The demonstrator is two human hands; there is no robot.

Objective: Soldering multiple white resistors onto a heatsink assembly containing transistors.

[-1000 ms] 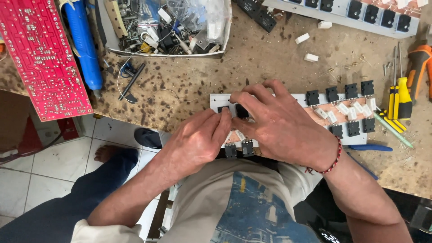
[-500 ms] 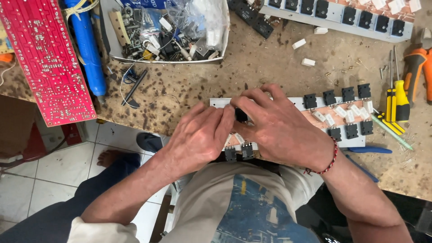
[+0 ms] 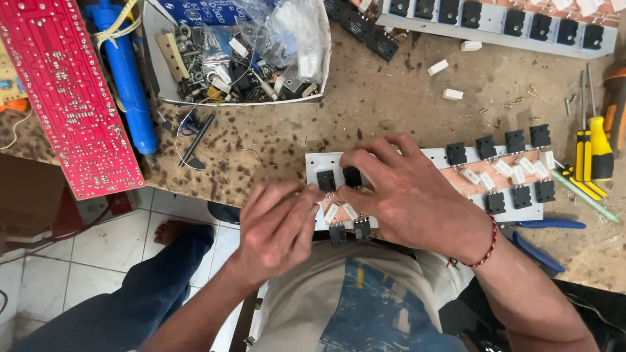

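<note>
Since the earlier frames, both hands have slid slightly lower and left along the workbench (image 3: pixel 391 111), and the left hand's fingers have spread off the right hand, exposing two black transistors. Left hand (image 3: pixel 277 228) — centre of the frame, fingers loosely curled, tips touching the left end of the white heatsink strip (image 3: pixel 437 155); whether it pinches anything cannot be told. Right hand (image 3: pixel 411 195) — palm down over the strip's middle, fingers bent, tips pressing on a black transistor (image 3: pixel 353 176); a second transistor (image 3: pixel 326 180) sits just beside it. The strip lies at the bench's near edge, centre to right of frame, carrying rows of black transistors and white resistors on a copper-coloured board (image 3: pixel 502 173). Right edge: yellow-handled screwdrivers (image 3: pixel 590 153); blue-handled pliers (image 3: pixel 541 238) below them. Top centre: white parts tray (image 3: pixel 156 58) of mixed components. Upper left: blue desoldering pump (image 3: pixel 127 78) beside a red circuit board (image 3: pixel 72 98).
</note>
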